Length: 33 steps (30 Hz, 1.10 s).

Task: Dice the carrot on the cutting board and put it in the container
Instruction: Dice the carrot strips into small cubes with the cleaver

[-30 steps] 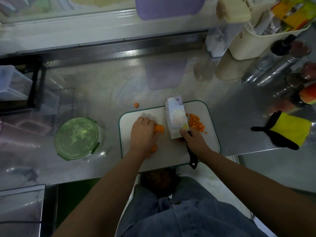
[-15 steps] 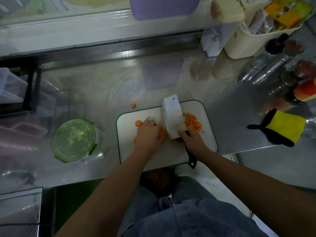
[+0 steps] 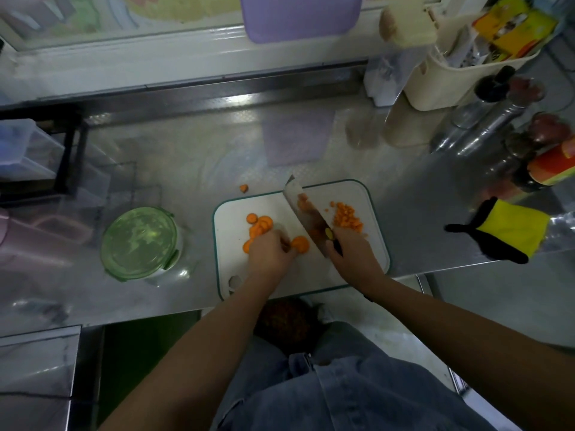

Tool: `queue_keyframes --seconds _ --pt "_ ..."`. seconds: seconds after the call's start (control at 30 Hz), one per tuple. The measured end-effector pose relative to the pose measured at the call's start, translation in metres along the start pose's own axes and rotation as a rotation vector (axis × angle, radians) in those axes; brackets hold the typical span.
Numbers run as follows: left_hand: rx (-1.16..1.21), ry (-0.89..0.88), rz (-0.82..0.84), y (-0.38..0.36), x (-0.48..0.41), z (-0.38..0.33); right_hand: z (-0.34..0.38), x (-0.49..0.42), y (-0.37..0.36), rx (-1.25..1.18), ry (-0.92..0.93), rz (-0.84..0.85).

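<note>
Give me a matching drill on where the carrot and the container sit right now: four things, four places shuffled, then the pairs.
Things:
1. diced carrot pile
2. carrot slices
3. stray carrot piece
4. green-lidded container

Places:
A. on the counter, left of the board, lid on
B. on the board, right of the cleaver
C. on the counter, just past the board's far edge
D. on the board, left of the cleaver, at the left hand

Pairs: 1-B, 2-D, 3-C, 4-A
</note>
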<state>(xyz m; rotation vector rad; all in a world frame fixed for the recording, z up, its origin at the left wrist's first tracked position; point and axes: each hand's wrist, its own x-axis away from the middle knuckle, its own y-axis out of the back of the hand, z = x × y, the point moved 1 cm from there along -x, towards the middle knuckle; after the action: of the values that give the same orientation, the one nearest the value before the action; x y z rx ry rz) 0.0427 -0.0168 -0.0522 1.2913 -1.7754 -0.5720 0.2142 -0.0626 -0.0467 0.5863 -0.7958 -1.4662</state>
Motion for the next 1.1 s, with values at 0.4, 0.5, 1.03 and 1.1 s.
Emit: queue_keyframes --seconds 0.4,0.5,1.03,1.1 --pt "0.14 0.194 -0.067 -0.016 -0.004 -0.01 0.01 0.004 -0.004 0.105 -0.009 0.193" --pt "0.157 0.223 -0.068 -0.016 -0.006 -0.011 0.011 0.001 0.0 0.123 -0.003 0.227" --pt "0.274 0.332 -0.036 -0.02 -0.007 -0.013 0.018 -0.001 0.009 0.144 0.075 0.15" --pt "0.285 0.329 -0.041 -0.02 -0.007 -0.012 0.016 0.001 0.006 0.161 0.062 0.183"
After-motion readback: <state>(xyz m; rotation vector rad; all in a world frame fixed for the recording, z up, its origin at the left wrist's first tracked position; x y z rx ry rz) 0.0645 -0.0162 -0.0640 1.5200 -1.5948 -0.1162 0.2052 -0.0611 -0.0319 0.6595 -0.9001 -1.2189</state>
